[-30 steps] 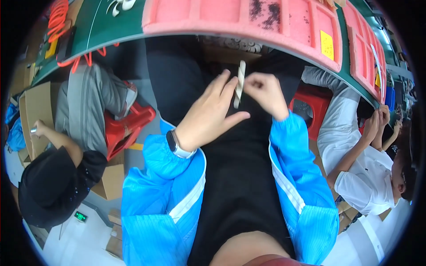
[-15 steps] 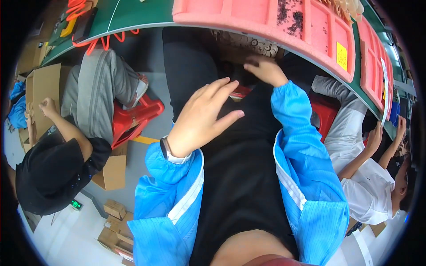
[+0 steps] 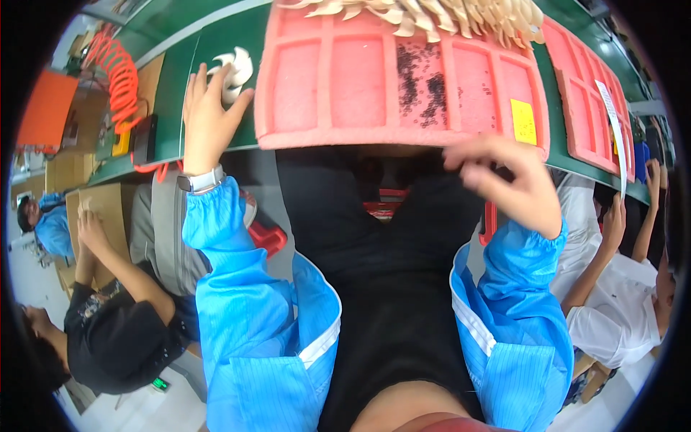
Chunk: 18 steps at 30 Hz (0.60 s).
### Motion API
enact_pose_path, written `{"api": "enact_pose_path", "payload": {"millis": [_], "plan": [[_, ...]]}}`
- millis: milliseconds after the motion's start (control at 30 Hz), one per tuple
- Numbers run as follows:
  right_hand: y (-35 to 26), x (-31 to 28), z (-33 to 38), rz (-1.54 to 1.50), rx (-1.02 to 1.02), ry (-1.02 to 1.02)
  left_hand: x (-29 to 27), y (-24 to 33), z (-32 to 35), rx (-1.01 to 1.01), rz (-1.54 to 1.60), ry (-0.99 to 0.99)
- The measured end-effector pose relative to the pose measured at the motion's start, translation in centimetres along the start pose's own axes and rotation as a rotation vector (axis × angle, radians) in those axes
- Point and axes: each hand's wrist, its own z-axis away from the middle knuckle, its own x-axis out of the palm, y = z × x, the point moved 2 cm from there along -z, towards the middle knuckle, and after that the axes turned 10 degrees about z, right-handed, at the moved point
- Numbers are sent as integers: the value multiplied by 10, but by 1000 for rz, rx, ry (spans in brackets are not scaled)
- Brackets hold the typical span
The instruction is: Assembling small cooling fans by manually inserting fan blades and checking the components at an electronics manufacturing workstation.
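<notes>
My left hand (image 3: 211, 119) reaches over the green tabletop, fingers spread, beside a cream-white bladed wheel (image 3: 236, 75) with curved vanes. Its fingers overlap the wheel's near side; whether they touch it I cannot tell. My right hand (image 3: 512, 180), slightly blurred, hovers by the front edge of a pink foam tray (image 3: 324, 137), thumb and fingers apart with nothing visible between them. Small black rings (image 3: 435, 90) lie scattered in the tray's compartments. A yellow note (image 3: 524, 121) sticks to its right side. Many cream bladed pieces (image 3: 475, 21) are heaped along the tray's far side.
A second pink tray (image 3: 576, 108) with a paper strip (image 3: 610, 119) stands to the right. At the left are a coiled orange hose (image 3: 115, 75) and an orange box (image 3: 47, 108). Co-workers sit close on both sides; a cardboard box (image 3: 104, 209) stands by the left one.
The view has shifted toward the tabletop. My left hand has gone from above my lap up and left to the bladed wheel. My right hand has left the tabletop's underside for the tray's front edge.
</notes>
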Motion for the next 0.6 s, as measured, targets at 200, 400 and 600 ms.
{"api": "enact_pose_path", "payload": {"millis": [200, 400, 600], "plan": [[47, -34, -10, 694, 199, 582, -2, 6, -22, -139, 115, -208], [65, -35, -47, 869, 172, 538, -18, 21, -10, -332, 385, -99], [67, -36, -69, 1179, 199, 380, -43, 86, 23, -468, 954, 160]]}}
